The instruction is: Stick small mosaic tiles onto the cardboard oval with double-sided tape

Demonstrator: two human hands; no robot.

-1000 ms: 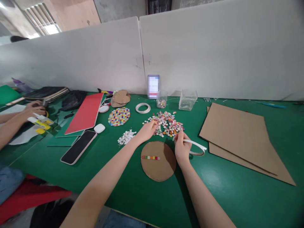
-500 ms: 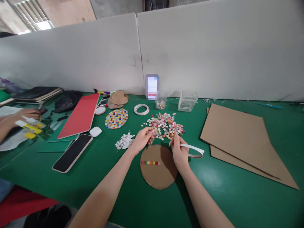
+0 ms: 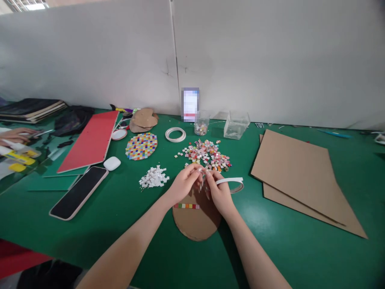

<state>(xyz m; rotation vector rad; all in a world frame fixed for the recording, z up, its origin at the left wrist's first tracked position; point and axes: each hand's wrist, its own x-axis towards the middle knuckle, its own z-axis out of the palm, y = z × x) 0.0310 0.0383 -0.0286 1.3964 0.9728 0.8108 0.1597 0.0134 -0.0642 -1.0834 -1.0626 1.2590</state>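
My left hand [image 3: 187, 184] and my right hand [image 3: 220, 194] meet at the fingertips, above the far edge of a round cardboard disc [image 3: 195, 224]. The fingers of the left are pinched; whatever small piece lies between them is too small to make out. A curled strip of white tape [image 3: 237, 180] is held in my right hand and sticks out to its right. Across the disc's left half runs a short row of coloured square tiles [image 3: 186, 206]. Just beyond my fingers spreads a pile of mixed small tiles [image 3: 207, 154].
White paper scraps [image 3: 154, 177] lie left of the disc, with a phone [image 3: 78, 193] and white case [image 3: 112, 163] farther left. A tile-covered disc [image 3: 141, 146], tape roll [image 3: 175, 135], clear box [image 3: 237, 125] and cardboard sheets [image 3: 297, 172] surround the work. Another person's hand [image 3: 16, 136] is far left.
My hands have come together at the fingertips; before, they were apart on either side of the disc's far edge. The tape strip has moved left with my right hand. The view has shifted slightly.
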